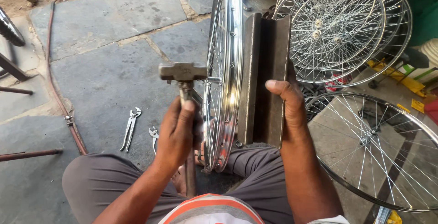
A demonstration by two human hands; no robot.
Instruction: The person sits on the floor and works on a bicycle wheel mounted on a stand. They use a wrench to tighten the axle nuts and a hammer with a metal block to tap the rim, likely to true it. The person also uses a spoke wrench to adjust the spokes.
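At the centre of the view a shiny chrome spoked bicycle wheel rim (224,69) stands upright on edge between the person's knees, running from 12 o'clock down toward 6 o'clock. The left hand (179,132), at about 7 o'clock from the centre, has its fingers wrapped tight around the handle of a steel-headed hammer (182,72), whose blocky grey head sits just left of the rim, near the spokes. The right hand (288,110), at about 4 o'clock, grips a dark, rust-brown channel-shaped steel block (267,78); the thumb lies flat on its outer face while the other fingers are hidden behind it. The block stands upright just beside the rim's right side; whether the 2 touch cannot be told. On the grey stone slab floor (109,73), at 8 o'clock, lie 1 pair of silver slip-joint pliers (130,128) and a second tool (153,135) partly hidden by the left forearm. Several more finished spoked wheels (337,28) lean stacked at 1 o'clock, and another spoked wheel (378,151) lies flat at 4 o'clock.
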